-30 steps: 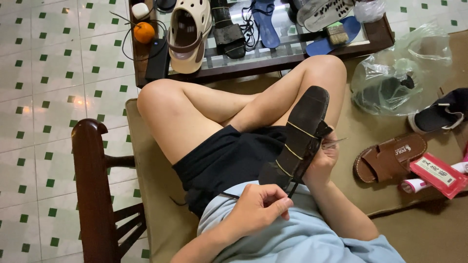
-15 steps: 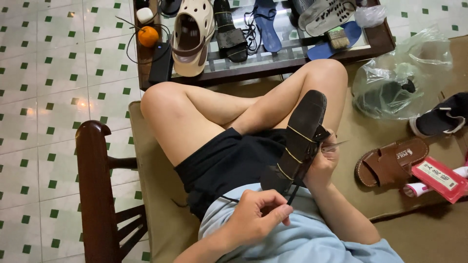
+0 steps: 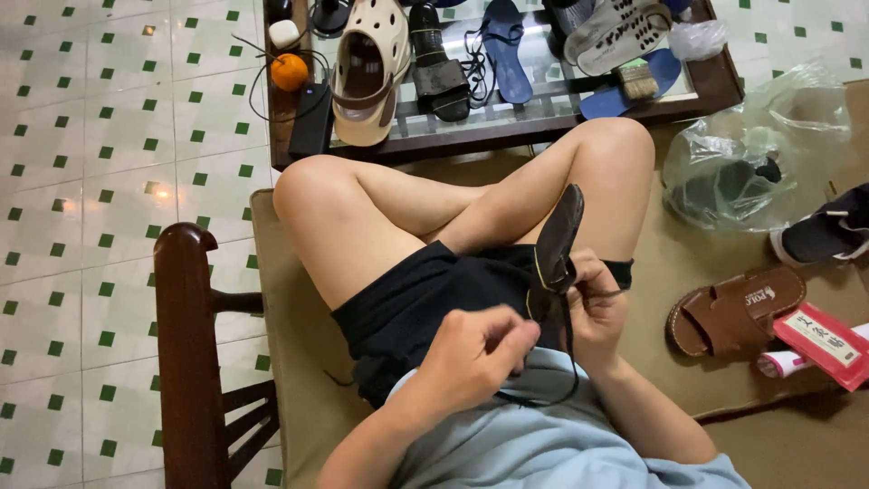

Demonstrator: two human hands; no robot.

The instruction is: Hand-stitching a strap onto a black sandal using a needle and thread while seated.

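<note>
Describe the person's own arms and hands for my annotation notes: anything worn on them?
Both the left hand and the right hand are bare, with no gloves, and no rings or watch show. The forearms are uncovered. A light blue shirt covers the upper body; its sleeves stop short.

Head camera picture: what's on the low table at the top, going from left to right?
Orange ball → black box → cream clog → black sandal → blue flip-flop → grey-white shoe sole → brush.
</note>
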